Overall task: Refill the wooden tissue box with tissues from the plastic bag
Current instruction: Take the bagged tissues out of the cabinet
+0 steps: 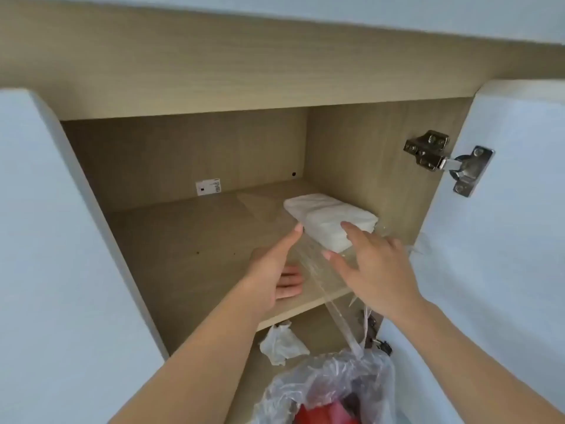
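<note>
Clear plastic bag [318,264] between both reaching arms, left hand [272,270] spread, right hand [376,270] spread

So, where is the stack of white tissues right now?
The stack of white tissues lies on the cabinet shelf, at its right side near the side wall, inside a clear plastic bag, just beyond both hands.

A home storage cupboard [351,142] (wood-grain shelves, white doors [504,240] on metal hinges [443,160]) holding household bags.
</note>
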Demonstrator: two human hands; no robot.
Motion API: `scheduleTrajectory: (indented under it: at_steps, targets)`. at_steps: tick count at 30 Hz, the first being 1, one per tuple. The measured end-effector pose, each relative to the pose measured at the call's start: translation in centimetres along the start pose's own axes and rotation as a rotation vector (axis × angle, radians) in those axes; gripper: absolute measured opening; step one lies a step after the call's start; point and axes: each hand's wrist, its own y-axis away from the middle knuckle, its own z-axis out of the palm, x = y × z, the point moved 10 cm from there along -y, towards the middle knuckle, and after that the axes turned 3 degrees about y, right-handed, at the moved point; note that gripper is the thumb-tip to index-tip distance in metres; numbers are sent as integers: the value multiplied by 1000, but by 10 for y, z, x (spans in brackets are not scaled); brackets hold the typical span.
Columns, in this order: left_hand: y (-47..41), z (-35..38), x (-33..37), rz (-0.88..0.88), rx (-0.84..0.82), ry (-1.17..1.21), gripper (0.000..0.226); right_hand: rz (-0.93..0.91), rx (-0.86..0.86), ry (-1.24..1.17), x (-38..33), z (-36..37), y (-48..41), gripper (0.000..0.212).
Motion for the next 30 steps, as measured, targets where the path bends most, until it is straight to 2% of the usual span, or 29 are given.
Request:
scheduleTrajectory:
  at_steps: [5, 7, 10, 15, 16, 18, 19, 20, 22, 25, 26, 28, 30]
  targets:
    - [4, 8, 17, 138, 30, -44, 4, 91, -128, -106, 15, 10, -22, 42]
    - [14, 4, 26, 220, 116, -87, 11, 127, -148, -129, 22, 12, -26, 42]
    - [35, -6, 31, 332, 152, -104, 13, 180, -251, -183, 36, 23, -27, 45]
    - [51, -40, 30, 359, 240, 77, 10, 271, -372, -369, 47, 41, -27, 48]
    - [53, -44, 31, 352, 258, 112, 13, 304, -400, -411, 48, 47, -26, 51]
    - [53, -47, 30, 352, 256, 144, 39, 383, -453, -531, 50, 60, -20, 63]
    - [54, -46, 35, 399, 261, 110, 39, 427, -473, -602, 51, 67, -17, 70]
    - [56, -43, 40, 446, 265, 49, 29, 468, -485, -673, 52, 72, -14, 74]
    - [59, -27, 44, 523, 167, -57, 12, 554, -485, -822, 54, 80, -10, 67]
    - [54, 0, 41, 567, 44, -296, 23, 655, -471, -1008, 55, 86, -7, 35]
    - [50, 5, 39, 549, 29, -364, 32, 673, -478, -1035, 53, 87, -5, 34]
    - [36, 10, 31, 512, 1, -434, 39, 704, -512, -1054, 49, 91, 0, 45]
    - [25, 12, 23, 499, -25, -469, 21, 732, -534, -1054, 46, 94, 7, 54]
